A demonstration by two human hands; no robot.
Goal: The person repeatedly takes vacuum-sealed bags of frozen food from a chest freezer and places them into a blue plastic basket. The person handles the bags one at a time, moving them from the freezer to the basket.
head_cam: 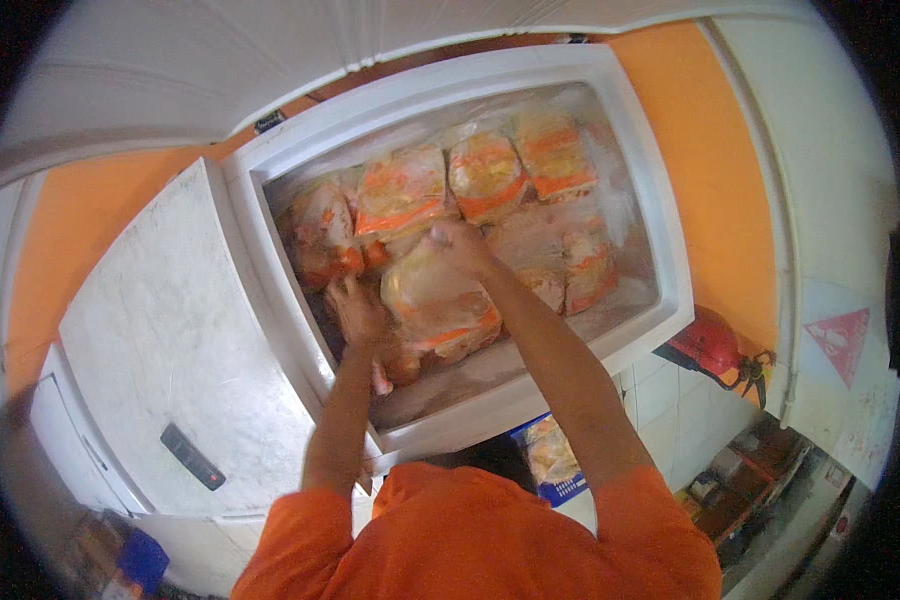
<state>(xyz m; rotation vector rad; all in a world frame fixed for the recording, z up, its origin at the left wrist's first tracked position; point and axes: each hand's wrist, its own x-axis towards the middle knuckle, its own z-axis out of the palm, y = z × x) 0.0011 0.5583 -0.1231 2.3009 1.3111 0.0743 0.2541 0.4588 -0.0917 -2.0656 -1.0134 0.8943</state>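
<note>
An open white chest freezer (660, 232) lies before me, holding several clear plastic bags of frozen food with orange print. My right hand (459, 246) is closed at the upper edge of the front middle bag (439, 292) and appears to grip its plastic; blur hides the fingertips. On the left side of the freezer, my left hand (356, 307) reaches down with fingers apart, beside that bag and just below a reddish bag (322, 232). Behind my right hand lie a wide bag (401, 187) and a smaller bag (486, 169).
The freezer lid (195, 82) stands raised at the back. To the left is a white surface (172, 337) with a dark remote control (193, 456) on it. A red fire extinguisher (709, 341) is at the right. Near my body sits a blue crate (562, 489) with packages.
</note>
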